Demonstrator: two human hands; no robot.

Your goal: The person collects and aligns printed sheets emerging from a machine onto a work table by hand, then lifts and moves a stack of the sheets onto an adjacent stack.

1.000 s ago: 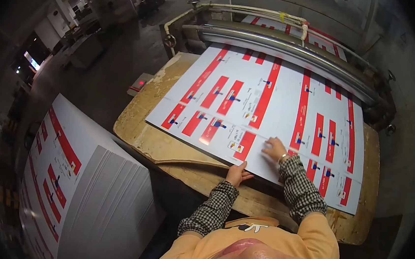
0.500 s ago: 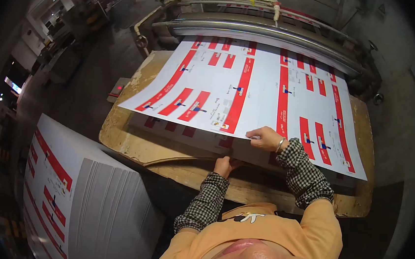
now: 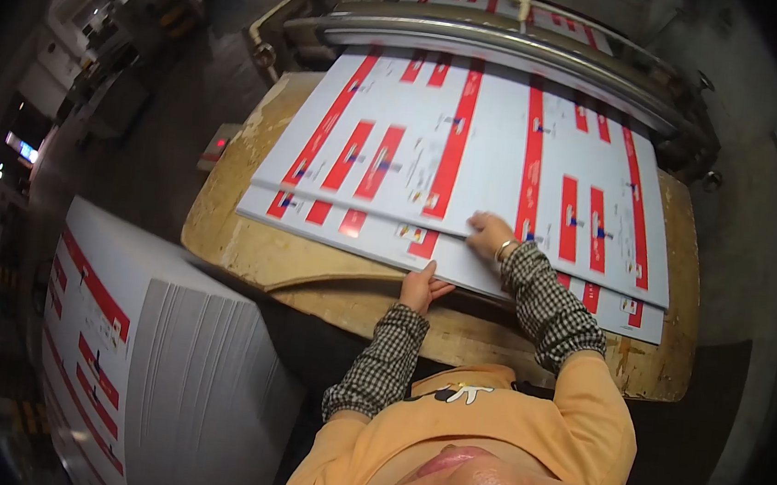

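Observation:
My right hand (image 3: pixel 492 236) is closed on the front edge of the upper printed sheet (image 3: pixel 496 178), white with red bands, whose far end is at the rollers. Beneath it lies a lower printed sheet (image 3: pixel 366 239), its front strip sticking out toward me. At that sheet's front edge is my left hand (image 3: pixel 421 289), thumb up and fingers apart, touching the edge.
The sheets lie on a worn wooden board (image 3: pixel 225 214) in front of a metal roller (image 3: pixel 508 42). A tall stack of printed sheets (image 3: pixel 201 383) stands at lower left. A small box with a red light (image 3: pixel 219 146) sits left of the board.
The upper sheet has moved toward the rollers and lies lower, with my right hand following forward and left. My left hand has risen slightly to the lower sheet's edge, fingers now spread.

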